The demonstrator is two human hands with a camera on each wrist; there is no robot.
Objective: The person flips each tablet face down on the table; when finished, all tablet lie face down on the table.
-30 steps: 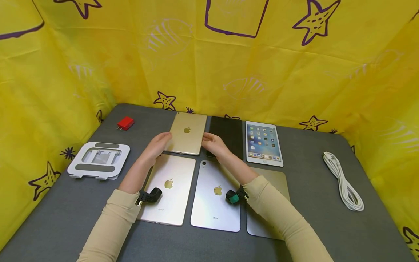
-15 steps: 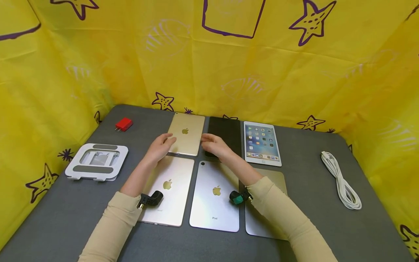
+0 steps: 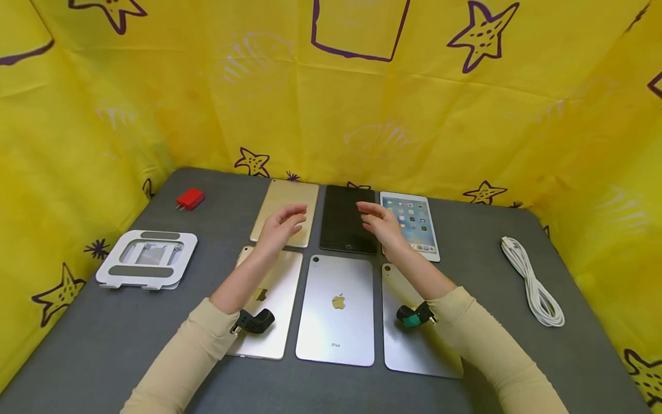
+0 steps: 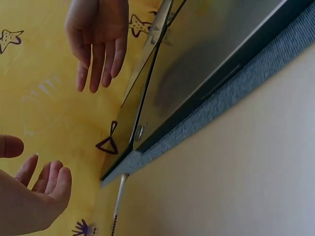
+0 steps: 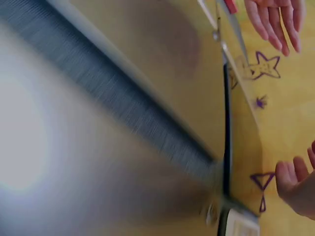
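My left hand (image 3: 281,230) hovers over the lower right part of a gold tablet (image 3: 289,192) lying face down at the back left. Its fingers are loosely bent and hold nothing. My right hand (image 3: 381,224) hangs between a black tablet (image 3: 341,221), face up, and a white-framed tablet (image 3: 421,224) with its screen lit, hiding part of each. It too holds nothing. In the left wrist view, both the left hand (image 4: 42,196) and the right hand (image 4: 101,39) appear raised above the tablets. A front row has a gold tablet (image 3: 274,310), a silver tablet (image 3: 335,322) and a grey tablet (image 3: 408,351), backs up.
A white folding stand (image 3: 147,270) lies at the left, with a red charger plug (image 3: 190,199) behind it. A coiled white cable (image 3: 532,282) lies on the right of the grey table (image 3: 496,356). Yellow patterned cloth (image 3: 331,115) walls the back and sides.
Both hands have come away from the back gold tablet. The right hand moved right, over the black tablet; the left shifted right, over the gold one. The tablets stay in their two rows.
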